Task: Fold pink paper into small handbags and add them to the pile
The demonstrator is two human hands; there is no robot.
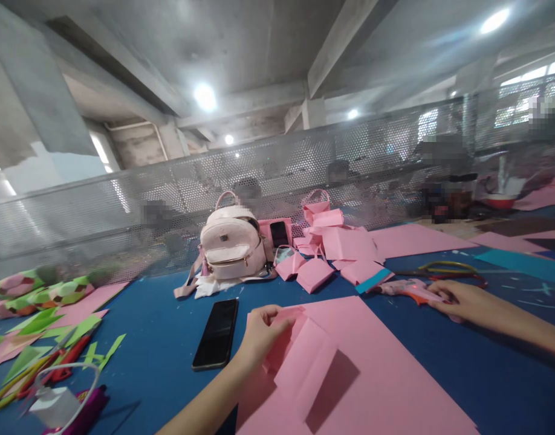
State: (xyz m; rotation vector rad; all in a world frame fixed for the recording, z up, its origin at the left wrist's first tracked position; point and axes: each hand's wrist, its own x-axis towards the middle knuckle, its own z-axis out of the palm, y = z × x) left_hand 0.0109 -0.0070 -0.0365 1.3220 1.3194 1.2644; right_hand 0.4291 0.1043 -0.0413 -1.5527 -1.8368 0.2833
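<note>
My left hand (pixel 259 335) is closed in a pinch on a folded pink paper piece (pixel 305 362). That piece rests on a large pink paper sheet (pixel 381 374) on the blue table (pixel 159 326). My right hand (pixel 459 297) reaches out to the right and lies over the handle of an orange and pink glue gun (pixel 407 291); its fingers curl round the handle. A black phone (pixel 216 333) lies flat just left of my left hand.
A pale pink backpack (pixel 232 244) stands at the table's back, with several folded pink paper bags (pixel 336 251) beside it. Green paper scraps (pixel 46 338) and scissors (pixel 55 368) lie at the left. A perforated metal screen (pixel 305 163) borders the table's far side.
</note>
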